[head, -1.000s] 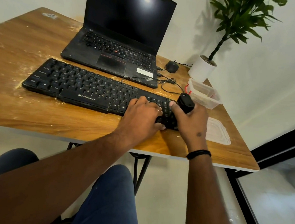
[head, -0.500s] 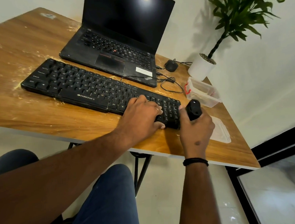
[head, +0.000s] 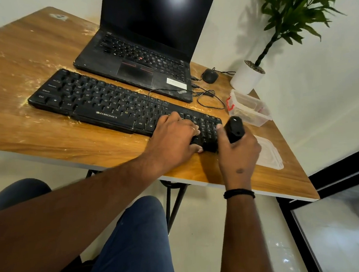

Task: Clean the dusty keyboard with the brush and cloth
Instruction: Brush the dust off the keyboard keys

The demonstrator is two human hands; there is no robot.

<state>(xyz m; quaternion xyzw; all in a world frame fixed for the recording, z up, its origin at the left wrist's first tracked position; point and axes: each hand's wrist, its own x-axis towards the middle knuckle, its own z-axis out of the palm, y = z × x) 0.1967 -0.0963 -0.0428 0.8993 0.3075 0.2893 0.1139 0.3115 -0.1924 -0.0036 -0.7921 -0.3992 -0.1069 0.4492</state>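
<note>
The black keyboard [head: 115, 106] is laid across the wooden table [head: 16, 69], in front of an open laptop [head: 144, 45]. Its right end is pressed by the left hand [head: 174, 139], fingers loosely spread. A black brush [head: 234, 129] is gripped upright in the right hand [head: 238, 152], just beside that end.

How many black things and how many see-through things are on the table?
Black: 4, keyboard, laptop, mouse, brush in the right hand.
See-through: 2, container, lid.
Total: 6
</note>
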